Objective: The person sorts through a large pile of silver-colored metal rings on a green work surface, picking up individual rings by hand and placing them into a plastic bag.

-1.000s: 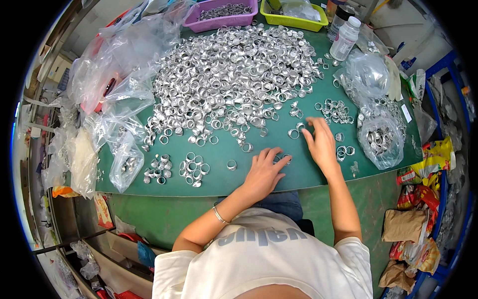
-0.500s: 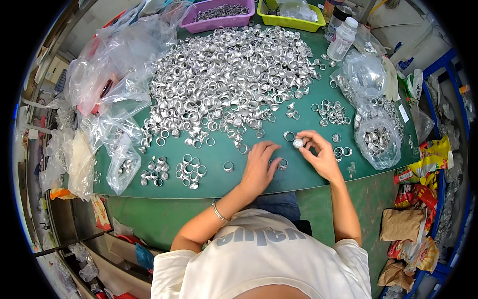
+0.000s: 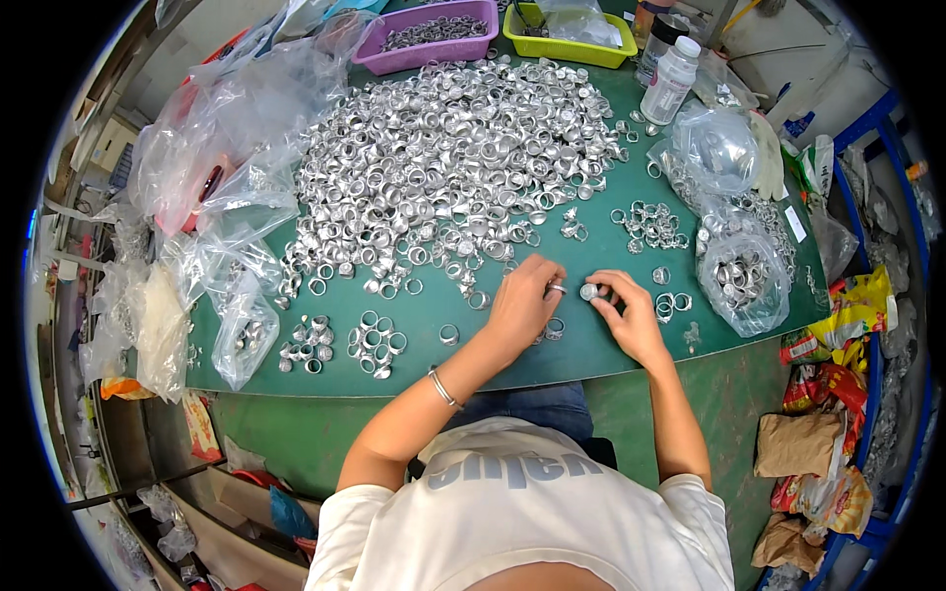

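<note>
My left hand [image 3: 524, 303] is closed, with a silver ring [image 3: 557, 288] pinched between thumb and fingers just above the table. Close by on the right, my right hand [image 3: 628, 313] grips another ring [image 3: 589, 292], whose broad round face is turned up. A pair of rings [image 3: 554, 329] lies below the two hands, one partly covered by the left. Beyond them spreads a big heap of silver rings [image 3: 453, 158]. One lone ring [image 3: 448, 335] rests left of my left wrist, and another ring [image 3: 661, 275] lies right of my right hand.
Small ring groups [image 3: 375, 343] sit on the green table [image 3: 414, 369] at front left, with another group [image 3: 652, 225] at right. Clear bags [image 3: 236, 177] crowd the left side; an open bag of rings [image 3: 744, 286] stands right. Purple [image 3: 370, 59] and yellow [image 3: 562, 47] baskets and a white bottle [image 3: 673, 84] stand behind.
My left hand has moved up and right and taken hold of the ring that lay between the hands. My right hand keeps its ring, shifting slightly down.
</note>
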